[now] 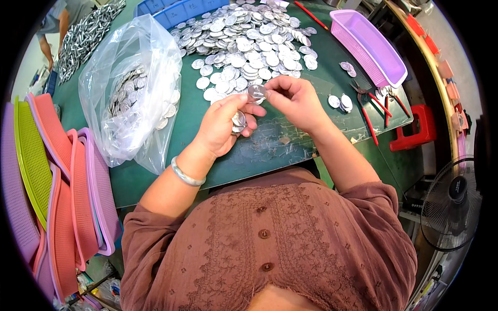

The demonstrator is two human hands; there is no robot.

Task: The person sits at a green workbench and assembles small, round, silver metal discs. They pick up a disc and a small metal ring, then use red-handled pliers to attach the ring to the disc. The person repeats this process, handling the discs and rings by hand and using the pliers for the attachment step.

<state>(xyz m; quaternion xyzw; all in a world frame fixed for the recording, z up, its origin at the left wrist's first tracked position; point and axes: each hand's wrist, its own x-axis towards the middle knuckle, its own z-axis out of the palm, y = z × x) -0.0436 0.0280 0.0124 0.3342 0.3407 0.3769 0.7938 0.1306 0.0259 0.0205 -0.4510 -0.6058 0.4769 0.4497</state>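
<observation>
My left hand (228,122) is closed around a few round silver medallions (239,119), tucked against its palm and lower fingers. Between its thumb and index finger stands one more silver medallion (256,92), its face turned up. The thumb and fingertips of my right hand (296,101) pinch the right edge of that same medallion. Just beyond both hands spreads a large heap of similar medallions (254,46) on the green table (228,168). Left of my left hand, a clear plastic bag (98,98) holds many more of them.
Pliers with red handles (369,120) and several loose medallions (341,102) lie right of my right hand, near a purple basket (369,49). Stacked plastic baskets (62,207) stand at left. A blue bin (179,13), a pile of metal parts (85,44) and another person's arm (46,52) are farther back.
</observation>
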